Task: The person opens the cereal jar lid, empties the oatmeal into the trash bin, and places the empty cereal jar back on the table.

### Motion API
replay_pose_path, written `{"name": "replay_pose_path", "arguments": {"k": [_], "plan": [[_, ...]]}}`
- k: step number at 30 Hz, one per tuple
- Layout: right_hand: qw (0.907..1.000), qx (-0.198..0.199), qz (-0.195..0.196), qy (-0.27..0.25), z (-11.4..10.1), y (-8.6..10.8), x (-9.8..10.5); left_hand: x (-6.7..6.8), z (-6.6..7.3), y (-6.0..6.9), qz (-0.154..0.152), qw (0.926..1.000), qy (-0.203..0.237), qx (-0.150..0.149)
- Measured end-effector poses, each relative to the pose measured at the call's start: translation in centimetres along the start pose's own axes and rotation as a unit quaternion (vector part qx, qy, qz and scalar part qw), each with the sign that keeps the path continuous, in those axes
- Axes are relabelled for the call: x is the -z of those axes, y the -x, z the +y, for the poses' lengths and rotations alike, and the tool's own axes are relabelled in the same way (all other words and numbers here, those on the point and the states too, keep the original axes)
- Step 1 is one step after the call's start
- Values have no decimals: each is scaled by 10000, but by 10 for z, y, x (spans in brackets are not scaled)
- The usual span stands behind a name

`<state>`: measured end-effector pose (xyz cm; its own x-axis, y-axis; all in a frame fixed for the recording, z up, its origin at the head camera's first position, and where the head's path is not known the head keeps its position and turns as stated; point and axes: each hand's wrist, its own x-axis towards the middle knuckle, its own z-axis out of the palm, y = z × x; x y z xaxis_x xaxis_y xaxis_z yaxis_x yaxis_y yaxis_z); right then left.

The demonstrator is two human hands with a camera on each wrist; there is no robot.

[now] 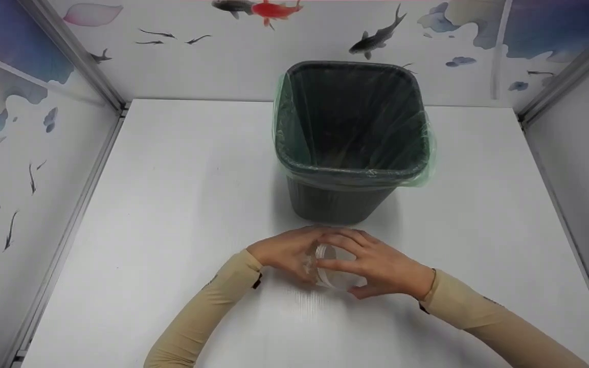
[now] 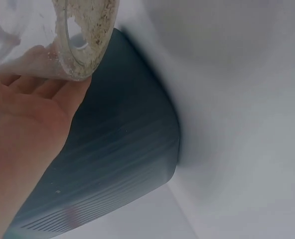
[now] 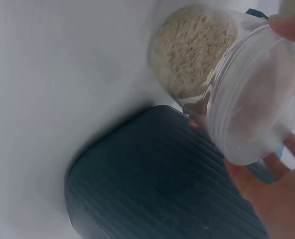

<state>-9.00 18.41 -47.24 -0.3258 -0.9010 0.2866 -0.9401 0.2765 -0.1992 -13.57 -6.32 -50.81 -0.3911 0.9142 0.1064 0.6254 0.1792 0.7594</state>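
Note:
A clear jar (image 3: 202,59) lies tilted between the two hands, with pale, flaky grains (image 3: 192,52) gathered toward its base. My left hand (image 1: 289,253) holds the jar's body from the left, its fingers (image 2: 70,97) around the wall. Across the jar's mouth sits a translucent lid (image 3: 262,94). My right hand (image 1: 376,263) grips this lid by its rim, thumb on one side and fingers spread on the other. In the left wrist view, some grains (image 2: 98,22) show through the jar's base. Whether the lid is tight or loose, I cannot tell.
Just beyond the hands stands a dark trash bin (image 1: 330,202), lined with a green bag (image 1: 430,153) folded over its rim. Everything is on a white table (image 1: 172,194). Printed panels (image 1: 172,61) wall it at the back and both sides.

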Motion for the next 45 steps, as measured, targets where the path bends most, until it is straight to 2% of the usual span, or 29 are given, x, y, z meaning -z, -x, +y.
{"name": "replay_pose_path", "arguments": {"k": [6, 9, 13, 18, 26, 33, 39, 45], "plan": [[9984, 551, -124, 62, 0, -1, 5, 0, 1, 0, -204, 9990, 405, -29], [9967, 743, -166, 291, -1, -1, 9, 0, 0, 1, -318, 9981, 529, 77], [9956, 780, -111, 502, -2, 3, 19, 2, -3, 11, -199, 9983, 412, 374], [9987, 285, -107, 411, 4, 19, 31, 9, -4, 27, 115, 9969, 226, 751], [9967, -618, -264, 460, 24, 48, 23, 20, -4, 33, 511, 9966, 462, 451], [9912, -1206, -369, 401, 42, 71, 20, 35, 1, 43, 735, 9962, 252, 390], [9854, -1627, -439, 224, 57, 86, 19, 50, 8, 51, 1032, 9938, 282, 293], [9773, -2051, -529, -24, 72, 99, 18, 66, 15, 63, 1274, 9903, 171, 536]]}}
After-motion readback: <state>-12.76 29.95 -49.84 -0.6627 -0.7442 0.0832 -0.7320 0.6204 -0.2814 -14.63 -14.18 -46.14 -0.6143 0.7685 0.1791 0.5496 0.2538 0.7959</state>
